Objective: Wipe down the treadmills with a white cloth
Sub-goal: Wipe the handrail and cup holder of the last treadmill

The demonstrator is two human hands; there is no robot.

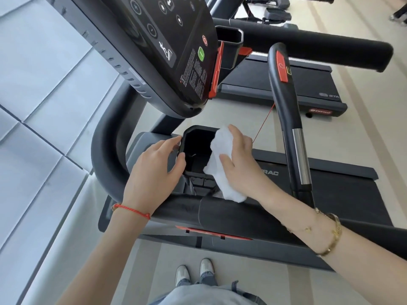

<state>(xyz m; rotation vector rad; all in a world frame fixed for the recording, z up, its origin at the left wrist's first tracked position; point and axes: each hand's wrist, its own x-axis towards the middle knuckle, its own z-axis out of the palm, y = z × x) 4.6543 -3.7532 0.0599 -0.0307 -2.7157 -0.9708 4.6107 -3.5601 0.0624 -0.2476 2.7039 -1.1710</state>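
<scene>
The person stands at the near end of a treadmill [220,214], leaning over the black cup holder [196,148] that sits below the tilted console [167,51]. The white cloth [221,164] is bunched in the right hand [237,164], draped over the holder's right rim, with its lower end hanging down towards the padded crossbar [220,211]. That hand is curled round the wad, thumb laid over the near side and fingers wrapped over the far side, so the cloth is held rather than merely pressed. The left hand [154,168] holds nothing; its fingers are fairly straight and rest against the holder's left rim, apparently to steady it. The cloth looks light, soft and floppy: it folds wherever it is squeezed and should push easily into the pocket's corners, but a loose tail could drag or catch on the edge. Gripping it as a thick wad in the palm, as here, seems the sound way to put pressure through it. The holder itself looks like rigid plastic, smooth and probably a little slick, so bracing it at the rim makes sense. To the right rises a handrail [284,102] with a red button, and a second treadmill [286,84] lies farther off.
</scene>
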